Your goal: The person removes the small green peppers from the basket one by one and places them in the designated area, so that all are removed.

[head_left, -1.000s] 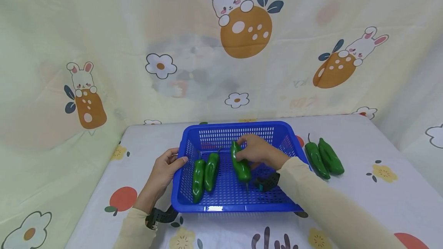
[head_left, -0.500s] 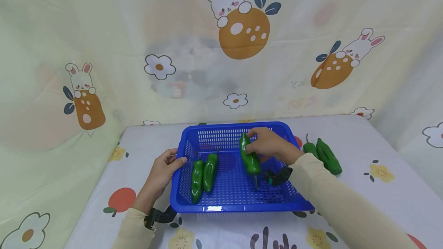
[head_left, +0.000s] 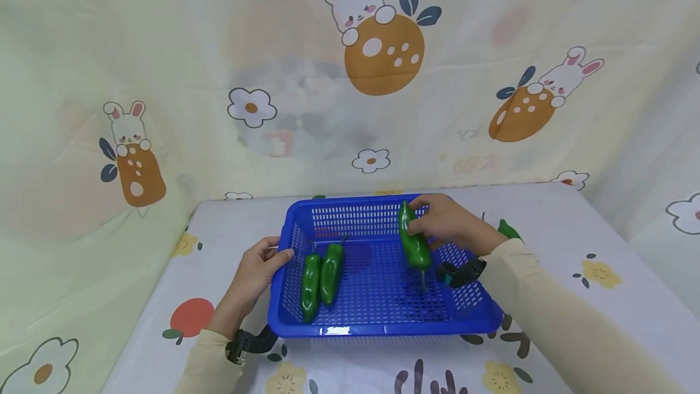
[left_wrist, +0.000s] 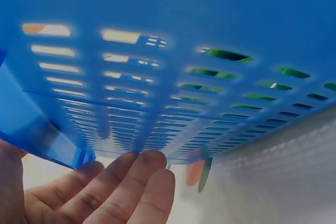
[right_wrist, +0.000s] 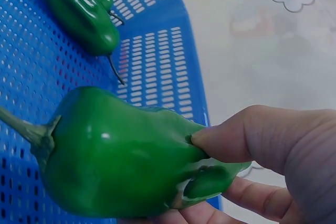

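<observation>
My right hand [head_left: 451, 222] pinches a green pepper [head_left: 414, 241] between thumb and fingers, above the right half of a blue slotted basket [head_left: 383, 329]. In the right wrist view, the held pepper [right_wrist: 115, 156] has its stem pointing left, with a torn or folded spot beside my thumb. Two more green peppers, one [head_left: 311, 289] left of the other [head_left: 332, 273], lie side by side along the basket's left end. At the left rim my left hand [head_left: 261, 267] grips the basket, thumb over the edge. Its fingers [left_wrist: 149, 169] lie against the outer wall in the left wrist view.
Another green pepper [head_left: 509, 230] shows behind my right forearm on the table, mostly hidden by the sleeve. A patterned white cloth [head_left: 574, 297] covers the table. A cream curtain with rabbit prints [head_left: 295, 47] hangs at the back.
My right hand has moved right across the basket with the green pepper, and its arm now covers most of the peppers on the table. The left hand keeps its grip on the rim.
</observation>
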A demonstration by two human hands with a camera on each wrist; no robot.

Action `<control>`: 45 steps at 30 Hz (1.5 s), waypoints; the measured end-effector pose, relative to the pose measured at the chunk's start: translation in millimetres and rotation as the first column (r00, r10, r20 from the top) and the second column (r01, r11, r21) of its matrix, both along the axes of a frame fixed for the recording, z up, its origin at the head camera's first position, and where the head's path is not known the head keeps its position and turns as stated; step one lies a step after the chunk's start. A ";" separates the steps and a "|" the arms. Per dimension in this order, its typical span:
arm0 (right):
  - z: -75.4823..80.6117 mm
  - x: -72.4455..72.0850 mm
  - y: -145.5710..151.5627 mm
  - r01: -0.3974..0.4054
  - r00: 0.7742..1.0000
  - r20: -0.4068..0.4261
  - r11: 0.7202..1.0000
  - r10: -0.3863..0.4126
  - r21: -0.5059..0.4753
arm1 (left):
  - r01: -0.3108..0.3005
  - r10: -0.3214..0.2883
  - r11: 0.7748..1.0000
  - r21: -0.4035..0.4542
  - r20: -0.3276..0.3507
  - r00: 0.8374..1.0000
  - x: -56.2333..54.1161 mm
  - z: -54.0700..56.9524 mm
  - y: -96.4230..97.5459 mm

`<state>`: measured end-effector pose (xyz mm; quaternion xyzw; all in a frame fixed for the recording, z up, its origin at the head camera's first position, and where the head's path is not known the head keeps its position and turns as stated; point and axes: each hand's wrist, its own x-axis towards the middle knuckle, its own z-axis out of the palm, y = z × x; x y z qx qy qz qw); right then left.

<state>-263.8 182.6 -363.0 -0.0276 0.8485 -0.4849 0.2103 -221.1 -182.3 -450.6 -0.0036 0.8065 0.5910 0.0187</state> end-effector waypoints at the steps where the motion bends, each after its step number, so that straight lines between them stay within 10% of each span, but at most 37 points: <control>1: 0.5 -0.3 2.8 -0.003 1.000 -0.007 1.000 0.003 0.003 | -0.002 0.002 1.000 -0.005 -0.001 1.000 0.2 0.2 0.1; 45: 17.7 -0.4 130.5 0.157 0.984 -0.118 0.970 -0.136 0.187 | 0.011 -0.009 0.999 -0.046 0.044 0.999 -0.4 4.3 -2.4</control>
